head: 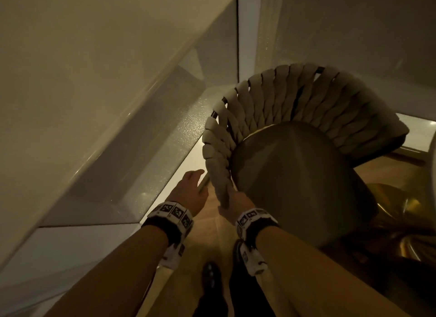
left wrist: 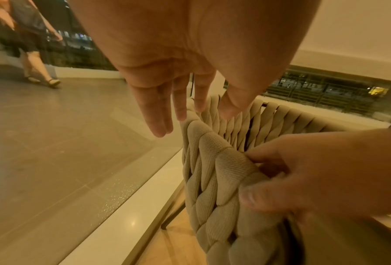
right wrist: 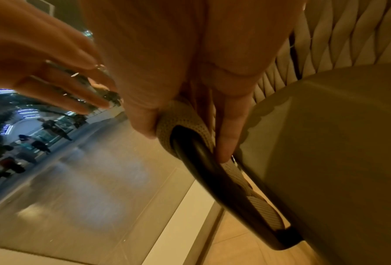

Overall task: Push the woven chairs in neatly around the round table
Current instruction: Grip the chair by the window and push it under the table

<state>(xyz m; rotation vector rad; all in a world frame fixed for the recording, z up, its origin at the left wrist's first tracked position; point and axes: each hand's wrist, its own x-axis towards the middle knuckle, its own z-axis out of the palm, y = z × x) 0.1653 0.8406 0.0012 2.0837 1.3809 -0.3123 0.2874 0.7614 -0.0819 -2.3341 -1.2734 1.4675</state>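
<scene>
A person's right hand (head: pixel 232 202) grips the near arm of a woven chair (head: pixel 295 127) beside a glass wall (head: pixel 165 132); the left hand (head: pixel 191 186) hovers open. The round table's edge (head: pixel 433 151) lies far right, so the chair seems not yet tucked in.

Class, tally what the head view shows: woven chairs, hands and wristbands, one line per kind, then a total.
Chair: 1
Hands: 2, left hand, right hand
Wristbands: 2, and
Total: 5
</scene>
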